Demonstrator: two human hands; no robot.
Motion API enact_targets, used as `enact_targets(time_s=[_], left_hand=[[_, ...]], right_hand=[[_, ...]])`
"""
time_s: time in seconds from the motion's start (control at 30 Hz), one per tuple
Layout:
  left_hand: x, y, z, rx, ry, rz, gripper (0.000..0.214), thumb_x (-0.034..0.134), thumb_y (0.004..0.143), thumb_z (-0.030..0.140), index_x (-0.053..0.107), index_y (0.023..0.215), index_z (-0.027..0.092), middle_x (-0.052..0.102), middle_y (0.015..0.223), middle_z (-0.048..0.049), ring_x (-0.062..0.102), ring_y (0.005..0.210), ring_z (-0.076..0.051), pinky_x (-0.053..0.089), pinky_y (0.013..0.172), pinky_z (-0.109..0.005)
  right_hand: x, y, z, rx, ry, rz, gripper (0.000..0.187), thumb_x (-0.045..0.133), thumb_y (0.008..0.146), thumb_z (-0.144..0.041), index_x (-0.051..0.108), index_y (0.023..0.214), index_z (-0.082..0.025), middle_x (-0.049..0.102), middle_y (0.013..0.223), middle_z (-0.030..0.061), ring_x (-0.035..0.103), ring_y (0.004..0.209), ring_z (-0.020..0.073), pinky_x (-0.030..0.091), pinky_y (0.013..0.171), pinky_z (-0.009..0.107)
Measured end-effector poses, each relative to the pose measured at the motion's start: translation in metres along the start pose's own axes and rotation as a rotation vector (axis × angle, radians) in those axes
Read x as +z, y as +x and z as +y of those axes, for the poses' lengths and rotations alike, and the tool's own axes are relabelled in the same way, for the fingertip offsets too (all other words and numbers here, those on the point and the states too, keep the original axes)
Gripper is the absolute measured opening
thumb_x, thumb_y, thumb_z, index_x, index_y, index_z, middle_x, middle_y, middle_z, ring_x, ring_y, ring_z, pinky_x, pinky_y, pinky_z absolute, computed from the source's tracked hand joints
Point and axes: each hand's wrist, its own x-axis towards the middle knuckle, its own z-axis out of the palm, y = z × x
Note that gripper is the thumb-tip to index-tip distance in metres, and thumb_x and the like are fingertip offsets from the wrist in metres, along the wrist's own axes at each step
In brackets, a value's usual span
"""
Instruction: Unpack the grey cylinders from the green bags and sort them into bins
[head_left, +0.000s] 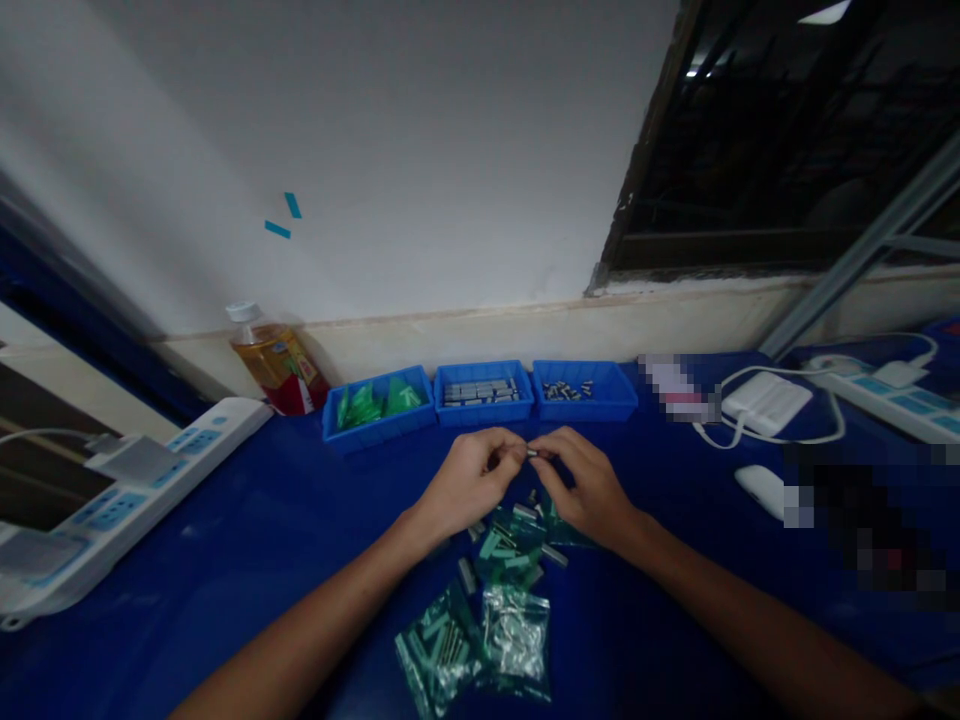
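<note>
My left hand (484, 478) and my right hand (585, 487) meet above the blue table, fingertips pinched around a small silver metal piece (532, 453). Its exact kind is too small to make out, and my fingers cover part of it. Beneath my hands lie loose metal cylinders (554, 556) and a green-tinted plastic bag (510, 550) with parts in or on it. Nearer to me are two more bags: one green bag (440, 640) holding strips and thin pins, and a shiny bag (516, 640) with metallic contents.
Three blue bins stand along the wall: green pieces in the left bin (379, 432), metal cylinders in the middle bin (484, 411), small metal parts in the right bin (589, 408). A drink bottle (277, 360), power strips (142, 500), a white charger (766, 402) and cables flank them.
</note>
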Motion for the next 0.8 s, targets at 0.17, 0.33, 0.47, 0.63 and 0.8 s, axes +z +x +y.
enact_targets(time_s=[0.17,0.33,0.47,0.63,0.8], left_hand=[[-0.023,0.001,-0.001,0.027,0.191,-0.249,0.032,0.041,0.091,0.037,0.065,0.091,0.015,0.066,0.082,-0.0042,0.06,0.073,-0.016,0.043,0.068,-0.025],[-0.061,-0.009,-0.004,-0.085,0.611,-0.499,0.028,0.057,0.081,0.035,0.063,0.104,0.02,0.066,0.101,-0.0078,0.062,0.086,-0.023,0.044,0.074,-0.03],[-0.067,-0.011,-0.01,-0.194,0.826,-0.501,0.026,0.061,0.074,0.025,0.064,0.099,0.021,0.066,0.096,-0.0091,0.062,0.083,-0.026,0.044,0.067,-0.031],[-0.061,-0.005,-0.014,-0.182,0.788,-0.57,0.025,0.051,0.075,0.016,0.062,0.096,0.022,0.068,0.089,-0.0058,0.063,0.075,-0.021,0.044,0.062,-0.027],[-0.062,-0.003,-0.01,-0.126,0.804,-0.507,0.025,0.045,0.082,0.02,0.058,0.104,0.022,0.066,0.103,-0.007,0.063,0.09,-0.022,0.046,0.076,-0.03]], right_hand=[[-0.01,0.008,0.018,0.019,-0.206,0.041,0.008,0.051,0.086,-0.021,0.058,0.088,-0.02,0.061,0.083,0.006,0.056,0.08,0.0197,0.043,0.074,0.035],[-0.028,0.016,0.072,0.283,-0.498,0.161,0.017,0.05,0.086,-0.03,0.063,0.086,-0.018,0.061,0.087,0.0098,0.052,0.088,0.0253,0.039,0.078,0.04],[-0.033,0.015,0.097,0.428,-0.658,0.182,0.027,0.051,0.086,-0.039,0.065,0.096,-0.018,0.06,0.094,0.012,0.047,0.095,0.0302,0.036,0.077,0.043],[-0.023,0.01,0.084,0.377,-0.639,0.151,0.031,0.05,0.086,-0.041,0.064,0.103,-0.018,0.06,0.1,0.0114,0.045,0.1,0.03,0.035,0.079,0.043],[-0.013,0.006,0.06,0.215,-0.521,0.143,0.022,0.052,0.086,-0.035,0.065,0.096,-0.02,0.062,0.095,0.0083,0.048,0.101,0.0263,0.037,0.082,0.04]])
